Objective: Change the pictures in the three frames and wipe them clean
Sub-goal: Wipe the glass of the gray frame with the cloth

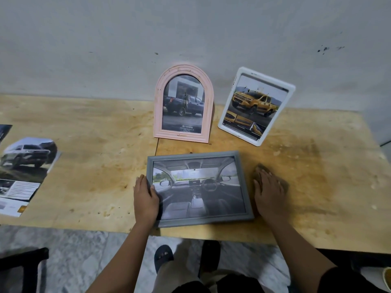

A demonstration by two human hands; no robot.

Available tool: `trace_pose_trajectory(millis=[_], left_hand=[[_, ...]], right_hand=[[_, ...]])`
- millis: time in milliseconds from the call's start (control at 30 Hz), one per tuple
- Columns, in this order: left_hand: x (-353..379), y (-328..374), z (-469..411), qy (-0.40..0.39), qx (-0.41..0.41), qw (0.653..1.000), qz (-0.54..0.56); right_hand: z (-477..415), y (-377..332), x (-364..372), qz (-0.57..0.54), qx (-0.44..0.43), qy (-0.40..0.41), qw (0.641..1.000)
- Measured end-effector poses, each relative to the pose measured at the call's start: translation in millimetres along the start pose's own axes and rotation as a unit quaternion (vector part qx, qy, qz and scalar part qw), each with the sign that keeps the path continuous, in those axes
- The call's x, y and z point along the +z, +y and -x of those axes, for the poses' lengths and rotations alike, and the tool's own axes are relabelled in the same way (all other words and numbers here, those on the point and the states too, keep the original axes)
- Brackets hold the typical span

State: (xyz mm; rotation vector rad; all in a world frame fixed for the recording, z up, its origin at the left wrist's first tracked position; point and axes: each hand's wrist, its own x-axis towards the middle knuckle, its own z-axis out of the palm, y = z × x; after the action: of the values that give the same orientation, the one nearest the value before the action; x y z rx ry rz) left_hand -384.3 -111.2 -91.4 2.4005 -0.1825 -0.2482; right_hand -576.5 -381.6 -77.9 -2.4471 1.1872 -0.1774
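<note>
While the grey frame (191, 155) lies flat on the tabletop (95, 166), close to the front edge, its left rim is covered by the left hand (146, 199). The fingers are laid almost straight along that rim and the thumb is set on the glass, so the hand presses rather than grips. The right hand (268, 193) is spread flat, palm down, on a brown cloth (284, 183) just beside the frame's right rim. A car-interior picture is shown in the frame.

Behind it, two frames are propped upright against the wall (190, 39): a pink arched frame (158, 111) holding a dark pickup picture, and a white frame (266, 80), tilted, holding a yellow pickup picture. A narrow strip of wood is left between them and the grey frame. Loose car prints (27, 161) are spread at the left edge, well apart from the frame, with a broad stretch of stained wood between. More open wood is seen to the right of the cloth.
</note>
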Motion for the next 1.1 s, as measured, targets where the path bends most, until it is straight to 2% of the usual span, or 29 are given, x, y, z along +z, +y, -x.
trace_pose_trajectory(millis=[133,200,300,500,600,667,800,1100], left_hand=[[4,4,-6,-0.005,0.020,1.000,0.005],[5,5,-6,-0.003,0.026,1.000,0.003],[6,5,-5,-0.002,0.025,1.000,0.002],[8,2,-4,0.003,0.024,1.000,0.004],[9,0,-4,0.002,0.023,1.000,0.008],[9,0,-5,-0.002,0.016,1.000,0.009],[8,1,-5,-0.006,0.024,1.000,0.008],[5,2,-5,-0.005,0.046,0.999,0.005]], right_hand=[[-7,-1,-1,0.016,0.022,-0.005,1.000],[-17,-6,-4,0.011,0.064,0.008,0.998],[-30,-23,-16,-0.074,0.116,0.036,0.990],[-35,-69,-5,-0.129,-0.085,0.051,0.987],[-34,-86,22,-0.030,-0.176,-0.005,0.984],[-30,-96,42,-0.006,-0.166,-0.028,0.986],[-25,-118,63,-0.045,-0.127,-0.012,0.991],[-21,-154,88,-0.074,-0.189,-0.063,0.977]])
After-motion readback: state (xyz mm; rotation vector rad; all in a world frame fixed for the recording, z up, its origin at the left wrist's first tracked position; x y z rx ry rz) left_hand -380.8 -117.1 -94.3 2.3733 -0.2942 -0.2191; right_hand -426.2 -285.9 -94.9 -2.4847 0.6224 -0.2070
